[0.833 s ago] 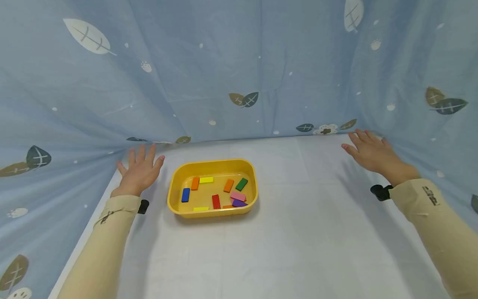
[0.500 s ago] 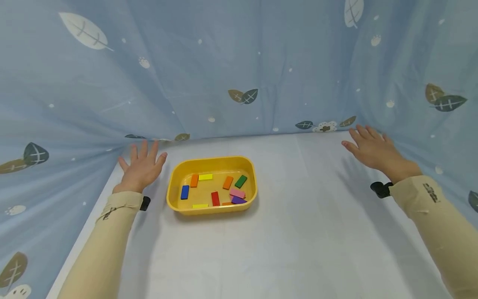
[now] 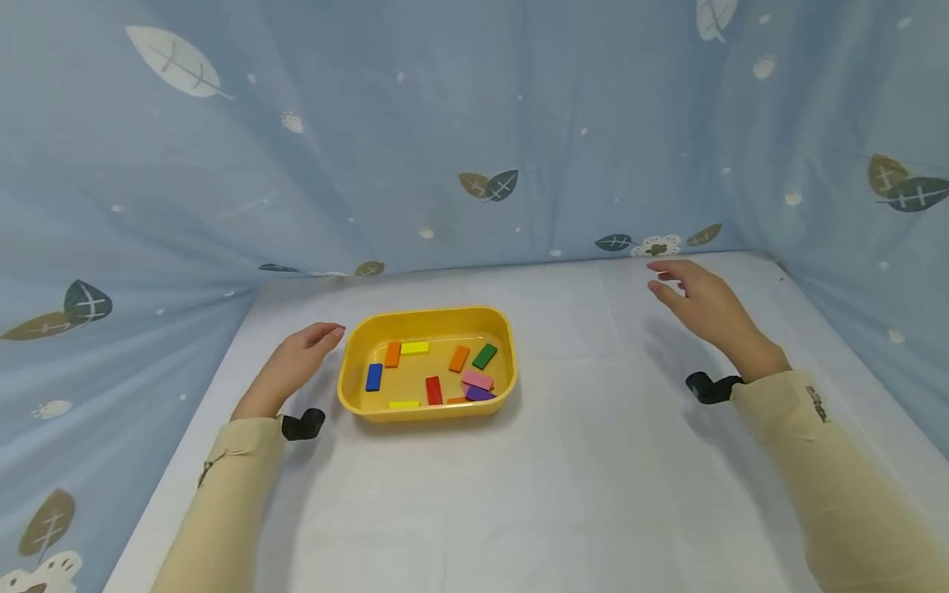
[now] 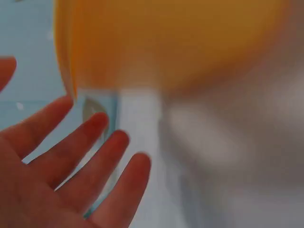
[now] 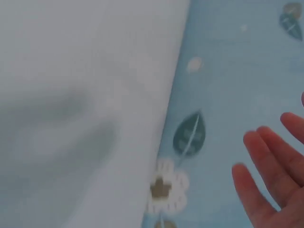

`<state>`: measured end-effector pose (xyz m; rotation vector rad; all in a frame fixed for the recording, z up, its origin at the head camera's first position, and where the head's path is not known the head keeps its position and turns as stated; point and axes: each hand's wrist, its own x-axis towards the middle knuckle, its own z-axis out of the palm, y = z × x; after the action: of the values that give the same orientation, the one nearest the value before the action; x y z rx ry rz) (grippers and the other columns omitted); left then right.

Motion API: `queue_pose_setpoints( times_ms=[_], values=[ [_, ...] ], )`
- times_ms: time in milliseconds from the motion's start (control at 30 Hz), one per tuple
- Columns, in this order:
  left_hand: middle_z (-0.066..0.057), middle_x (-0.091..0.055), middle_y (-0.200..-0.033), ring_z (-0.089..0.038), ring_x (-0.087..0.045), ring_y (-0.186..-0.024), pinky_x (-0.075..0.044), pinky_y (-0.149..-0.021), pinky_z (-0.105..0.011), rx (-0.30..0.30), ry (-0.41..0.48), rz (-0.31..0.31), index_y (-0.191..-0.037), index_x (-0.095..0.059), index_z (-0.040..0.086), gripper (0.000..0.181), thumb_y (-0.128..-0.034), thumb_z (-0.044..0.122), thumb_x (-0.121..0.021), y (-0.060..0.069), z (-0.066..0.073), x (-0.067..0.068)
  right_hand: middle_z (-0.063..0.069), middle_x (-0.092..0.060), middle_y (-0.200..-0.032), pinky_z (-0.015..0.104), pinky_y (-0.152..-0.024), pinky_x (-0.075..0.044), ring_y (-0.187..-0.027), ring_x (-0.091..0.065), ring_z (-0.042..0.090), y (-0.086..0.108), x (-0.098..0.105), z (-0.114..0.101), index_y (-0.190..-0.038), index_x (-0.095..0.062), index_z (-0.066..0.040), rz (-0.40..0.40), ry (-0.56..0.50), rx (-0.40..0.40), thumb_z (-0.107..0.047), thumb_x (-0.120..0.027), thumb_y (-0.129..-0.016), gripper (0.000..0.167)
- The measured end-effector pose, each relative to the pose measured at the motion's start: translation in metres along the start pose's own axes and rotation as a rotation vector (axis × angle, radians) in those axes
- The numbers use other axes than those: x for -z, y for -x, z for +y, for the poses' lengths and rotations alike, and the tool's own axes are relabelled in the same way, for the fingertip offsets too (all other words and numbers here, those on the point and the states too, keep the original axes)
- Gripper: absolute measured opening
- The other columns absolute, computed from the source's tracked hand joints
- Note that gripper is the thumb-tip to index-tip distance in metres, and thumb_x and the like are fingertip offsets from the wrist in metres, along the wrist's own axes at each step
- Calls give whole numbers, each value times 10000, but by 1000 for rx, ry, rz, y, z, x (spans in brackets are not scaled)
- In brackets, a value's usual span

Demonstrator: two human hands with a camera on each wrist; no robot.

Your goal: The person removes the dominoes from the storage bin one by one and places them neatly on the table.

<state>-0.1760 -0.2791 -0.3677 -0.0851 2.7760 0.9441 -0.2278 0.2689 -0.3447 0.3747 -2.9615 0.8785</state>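
Note:
A yellow tray [image 3: 430,416] stands left of centre on the white tabletop, with several small coloured blocks in it, among them a red block [image 3: 433,390], a blue block [image 3: 374,377] and a green block [image 3: 485,356]. Just left of the tray hovers my left hand [image 3: 289,366], fingers relaxed and nothing held. In the left wrist view its spread fingers [image 4: 109,183] are close to the tray's wall [image 4: 142,42]; whether they touch it I cannot tell. Far to the right, my right hand [image 3: 704,306] is raised above the table, its fingers loosely bent and holding nothing.
A blue curtain [image 3: 415,123] with leaf prints hangs behind the white tabletop [image 3: 563,478] and along both sides. Each wrist carries a black camera mount, one on the left [image 3: 302,425] and one on the right [image 3: 712,387].
Both hands have turned from flat, spread fingers to a looser bend. The left has come down and right towards the tray, and the right has shifted left. The tray stays put.

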Motion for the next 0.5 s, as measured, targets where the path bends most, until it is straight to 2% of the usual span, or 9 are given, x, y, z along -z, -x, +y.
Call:
queue_pose_setpoints(
  times_ms=[67,100,200,333,400,500],
  values=[
    [-81,-270,-1423,-328,-286,-1253,-286,-969,-531,39,189,-72,-1402,-265,195,701,-842,611,-334,6,-1,-7,110,-425,-1309,511,-899,-347,-1125,-430,325,-2,-12,-10,-1326,-412,-118,13,-107,18,-457,-406,-892,551],
    [-68,-246,-1435,-314,-280,-1262,-286,-975,-521,35,257,-89,-1416,-226,220,696,-846,602,-342,8,-1,-11,87,-441,-1299,501,-898,-360,-1122,-442,305,-3,-17,-14,-1317,-424,-131,16,-151,25,-448,-416,-891,531],
    [-36,-136,-1474,-280,-188,-1313,-239,-1003,-516,21,376,-100,-1432,-109,300,702,-847,580,-379,13,-1,-25,23,-492,-1252,464,-893,-385,-1102,-473,232,-4,-33,-25,-1298,-447,-184,5,-251,39,-403,-429,-902,453],
    [5,-25,-1488,-230,-49,-1346,-132,-1043,-500,31,454,-50,-1423,-30,348,710,-860,520,-426,17,2,-44,-12,-551,-1164,383,-860,-437,-1005,-540,149,-3,-54,-42,-1279,-461,-217,-37,-361,74,-359,-440,-909,397],
    [37,-16,-1486,-215,-40,-1345,-102,-1056,-477,37,517,-2,-1421,-41,357,675,-883,456,-437,17,5,-53,1,-568,-1136,353,-844,-454,-960,-560,128,-1,-63,-54,-1273,-467,-203,-59,-416,95,-340,-458,-906,392],
    [69,-56,-1481,-203,-105,-1334,-152,-1058,-440,50,655,59,-1416,-103,369,588,-924,317,-422,15,10,-65,54,-583,-1104,376,-843,-457,-942,-569,161,5,-70,-77,-1256,-481,-151,-85,-489,106,-265,-481,-907,367]
  ],
)
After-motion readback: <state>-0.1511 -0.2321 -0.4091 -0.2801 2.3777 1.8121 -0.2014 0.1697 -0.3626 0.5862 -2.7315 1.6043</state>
